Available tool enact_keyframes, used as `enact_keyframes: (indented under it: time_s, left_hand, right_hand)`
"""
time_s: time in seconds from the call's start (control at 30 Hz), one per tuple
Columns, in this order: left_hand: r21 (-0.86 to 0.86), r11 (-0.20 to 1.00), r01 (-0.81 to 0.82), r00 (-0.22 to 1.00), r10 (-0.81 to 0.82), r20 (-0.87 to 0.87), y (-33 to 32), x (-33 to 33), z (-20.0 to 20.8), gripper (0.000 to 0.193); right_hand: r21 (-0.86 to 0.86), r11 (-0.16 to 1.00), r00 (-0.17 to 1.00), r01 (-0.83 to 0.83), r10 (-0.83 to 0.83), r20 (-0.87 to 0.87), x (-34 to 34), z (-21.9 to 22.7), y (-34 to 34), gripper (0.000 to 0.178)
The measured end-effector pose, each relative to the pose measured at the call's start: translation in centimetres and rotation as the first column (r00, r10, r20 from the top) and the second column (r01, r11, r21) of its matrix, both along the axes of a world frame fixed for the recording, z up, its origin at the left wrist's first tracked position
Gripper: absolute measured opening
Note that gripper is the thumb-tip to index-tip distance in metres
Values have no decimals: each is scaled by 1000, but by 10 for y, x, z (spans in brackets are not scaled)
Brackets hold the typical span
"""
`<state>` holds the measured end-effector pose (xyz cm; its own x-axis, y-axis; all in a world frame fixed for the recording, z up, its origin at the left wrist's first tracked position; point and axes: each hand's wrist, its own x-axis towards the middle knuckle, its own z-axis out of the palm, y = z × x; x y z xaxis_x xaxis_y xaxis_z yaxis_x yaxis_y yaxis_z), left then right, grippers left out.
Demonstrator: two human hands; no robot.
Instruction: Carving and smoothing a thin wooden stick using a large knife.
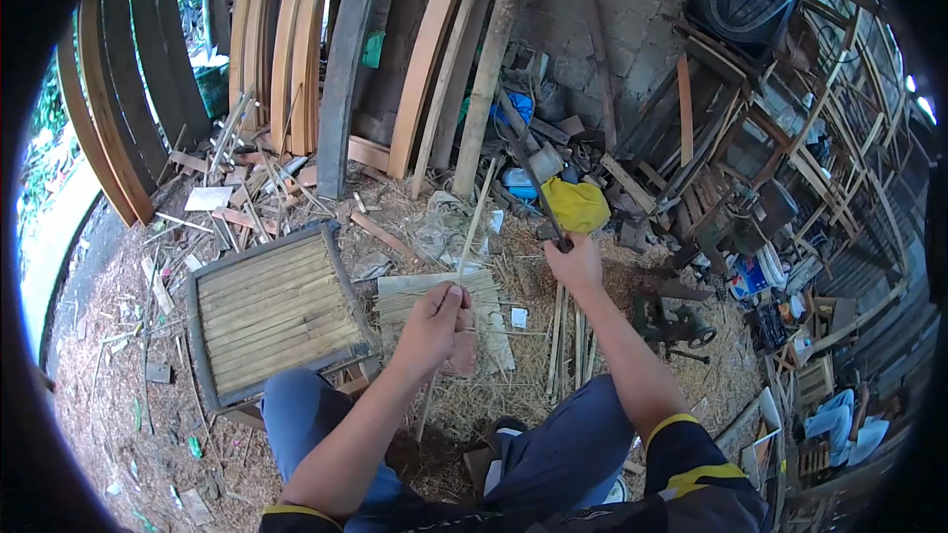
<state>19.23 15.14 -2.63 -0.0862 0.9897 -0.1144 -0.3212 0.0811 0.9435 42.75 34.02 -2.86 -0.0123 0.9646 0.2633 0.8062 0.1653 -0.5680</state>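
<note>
My left hand (434, 326) is closed around a thin pale bamboo strip (478, 222). The strip slants up and away from the fist, and its lower part shows below the hand. My right hand (575, 264) grips a long, narrow, dark-bladed knife (528, 168), its blade pointing away and a little left. Hand and knife are apart from the strip. Under my left hand, more split bamboo strips (484, 288) lie on a pale sheet, beside a reddish flat piece (460, 355). The handle of the knife is mostly hidden in my fist.
A slatted bamboo panel in a dark frame (202, 336) stands by my left knee. Planks (425, 69) lean on the back wall. A yellow cloth (578, 205) lies past my right hand. A metal vise-like device (671, 321) and stacked wood are at right; another person (839, 429) sits far right.
</note>
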Motion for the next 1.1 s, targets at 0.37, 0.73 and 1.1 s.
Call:
enact_keyframes:
  time_s: [0.37,0.73,1.1]
  left_hand:
    - [-4,1000,22,999,-22,41,4,3,8,24]
    - [-52,996,78,988,-70,139,-8,2,18,27]
    - [126,992,-7,996,18,-83,-9,0,15,25]
  right_hand:
    - [305,744,793,-595,481,373,-42,9,-36,27]
    - [278,950,970,-145,82,229,-32,24,-11,31]
    - [92,995,994,-29,19,109,-10,16,6,41]
